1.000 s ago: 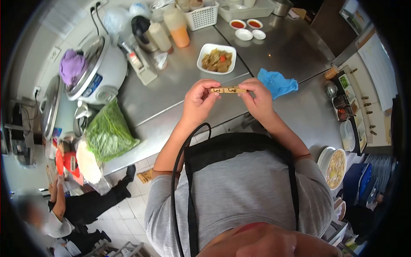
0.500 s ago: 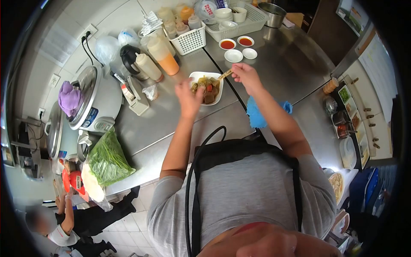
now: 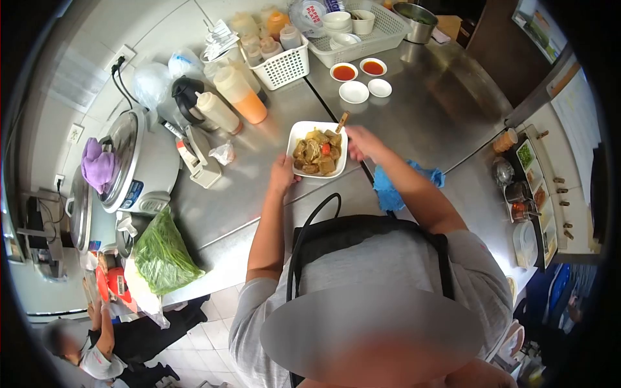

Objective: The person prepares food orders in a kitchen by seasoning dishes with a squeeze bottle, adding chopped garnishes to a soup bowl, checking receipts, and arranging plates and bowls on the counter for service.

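Note:
A white squarish bowl (image 3: 294, 136) is in front of me, filled with chunky braised food (image 3: 317, 154) in brown sauce with a red piece on top. My left hand (image 3: 283, 174) grips its lower left edge, thumb at the rim and fingertips showing underneath. At the right rim is my right hand (image 3: 365, 143), its fingers curled against the side of the bowl. A flat light-wood stick (image 3: 343, 121) with dark marks leans out of the upper right corner, its lower end hidden in the food; neither hand holds it.
Beyond the bowl are two sauce dishes (image 3: 343, 72) and two white dishes (image 3: 354, 92). Squeeze bottles (image 3: 240, 97) and a rice cooker (image 3: 145, 165) stand left. A blue cloth (image 3: 404, 184) lies under my right forearm. Another person (image 3: 90, 346) works at lower left.
My right hand has let go of the stick and moved down to the bowl's right side. My left hand has dropped from above the food to the left edge. The bowl has shifted nearer me.

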A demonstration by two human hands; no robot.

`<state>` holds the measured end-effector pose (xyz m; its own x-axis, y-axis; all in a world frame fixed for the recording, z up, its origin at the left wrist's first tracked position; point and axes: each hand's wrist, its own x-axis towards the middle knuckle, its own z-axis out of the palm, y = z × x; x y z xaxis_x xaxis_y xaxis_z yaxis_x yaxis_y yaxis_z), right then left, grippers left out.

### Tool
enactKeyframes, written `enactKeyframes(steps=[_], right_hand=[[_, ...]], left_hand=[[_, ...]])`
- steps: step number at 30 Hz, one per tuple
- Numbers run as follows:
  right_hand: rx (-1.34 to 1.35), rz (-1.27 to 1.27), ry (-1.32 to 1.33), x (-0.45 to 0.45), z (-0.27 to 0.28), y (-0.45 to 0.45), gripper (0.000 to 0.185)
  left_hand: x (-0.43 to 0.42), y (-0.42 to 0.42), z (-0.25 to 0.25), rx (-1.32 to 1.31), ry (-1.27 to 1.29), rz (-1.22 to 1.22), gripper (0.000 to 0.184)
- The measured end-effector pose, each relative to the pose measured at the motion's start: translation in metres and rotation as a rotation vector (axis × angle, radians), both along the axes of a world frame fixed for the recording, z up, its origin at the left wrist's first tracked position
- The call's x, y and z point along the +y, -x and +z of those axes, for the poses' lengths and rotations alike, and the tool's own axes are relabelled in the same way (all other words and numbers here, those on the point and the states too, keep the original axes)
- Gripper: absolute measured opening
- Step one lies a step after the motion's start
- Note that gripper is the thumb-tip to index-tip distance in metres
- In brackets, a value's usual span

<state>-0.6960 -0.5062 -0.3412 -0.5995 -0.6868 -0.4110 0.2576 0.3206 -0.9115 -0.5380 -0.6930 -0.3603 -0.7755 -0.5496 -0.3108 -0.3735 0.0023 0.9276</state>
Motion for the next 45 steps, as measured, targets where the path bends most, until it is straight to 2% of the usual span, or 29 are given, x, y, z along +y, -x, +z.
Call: enactKeyframes(steps=[1,3,4,6,7,8,10,11,14,17,22,25,26,27,30,31,32,33,34,35,36,38,41,43,45], right_hand=[[-0.193,0.062,-0.065,0.012,-0.021,-0.006,0.037],[-0.355,0.172,0.008,0.043,-0.024,-0.032,0.035],[-0.439,0.108,0.103,0.055,-0.026,-0.043,0.032],[-0.537,0.024,0.313,0.073,-0.047,-0.045,0.026],[-0.445,-0.089,0.23,0.081,-0.031,-0.047,0.023],[-0.484,-0.155,0.278,0.094,-0.04,-0.038,0.024],[-0.446,-0.319,0.199,0.12,-0.021,-0.021,0.027],[-0.441,-0.417,0.174,0.134,-0.019,-0.012,0.028],[-0.395,-0.575,0.221,0.179,-0.039,0.033,0.028],[-0.4,-0.826,0.276,0.212,-0.053,0.082,0.028],[-0.301,-1.13,0.38,0.246,-0.066,0.185,0.028],[-0.243,-1.194,0.354,0.253,-0.069,0.232,0.03],[-0.215,-1.195,0.361,0.253,-0.069,0.243,0.03],[-0.19,-1.196,0.366,0.254,-0.065,0.249,0.031],[-0.177,-1.212,0.428,0.257,-0.068,0.265,0.035],[-0.18,-1.227,0.456,0.26,-0.071,0.27,0.036],[-0.149,-1.232,0.493,0.261,-0.072,0.271,0.04],[-0.116,-1.24,0.526,0.259,-0.071,0.27,0.044],[-0.078,-1.246,0.559,0.257,-0.067,0.267,0.048],[-0.095,-1.308,0.553,0.254,-0.058,0.262,0.061],[-0.098,-1.322,0.571,0.252,-0.058,0.26,0.064],[-0.092,-1.356,0.61,0.253,-0.058,0.256,0.07],[-0.16,-1.424,0.598,0.251,-0.056,0.259,0.068],[-0.196,-1.332,0.667,0.255,-0.061,0.257,0.064],[-0.233,-1.301,0.66,0.256,-0.065,0.242,0.061]], left_hand=[[0.005,0.003,-0.003,0.003,0.004,-0.013,0.026],[0.022,0.01,0.0,0.011,0.013,-0.097,0.025],[0.031,0.015,0.002,0.023,0.022,-0.143,0.025],[0.044,0.035,-0.02,0.08,-0.138,-0.226,0.028],[0.054,0.047,-0.017,0.077,-0.177,-0.306,0.029],[0.064,0.059,-0.013,0.072,-0.213,-0.386,0.032],[0.089,0.075,0.022,0.061,-0.173,-0.422,0.04],[0.087,0.086,0.033,0.002,-0.176,-0.531,0.046],[0.075,0.115,0.073,0.081,-0.072,-0.683,0.043],[0.051,0.144,0.116,0.12,0.02,-0.683,0.037],[0.028,0.213,0.22,0.31,0.332,-0.588,0.032],[0.027,0.273,0.293,0.414,0.544,-0.508,0.034],[0.029,0.294,0.318,0.528,0.558,-0.527,0.037],[0.046,0.307,0.35,0.631,0.719,-0.454,0.03],[0.061,0.373,0.426,0.978,0.909,-0.446,0.041],[0.069,0.386,0.451,0.966,0.994,-0.462,0.038],[0.057,0.421,0.475,0.984,0.769,-0.444,0.037],[0.074,0.427,0.489,0.91,0.784,-0.465,0.046],[0.096,0.43,0.497,0.932,0.661,-0.366,0.042],[0.097,0.448,0.509,0.914,0.61,-0.275,0.042],[0.116,0.445,0.515,0.865,0.527,-0.198,0.043],[0.118,0.459,0.523,0.871,0.42,-0.318,0.042],[0.095,0.492,0.533,1.041,0.271,-0.33,0.038],[0.118,0.465,0.51,1.056,0.259,-0.429,0.036],[0.14,0.437,0.46,0.976,0.299,-0.589,0.032]])
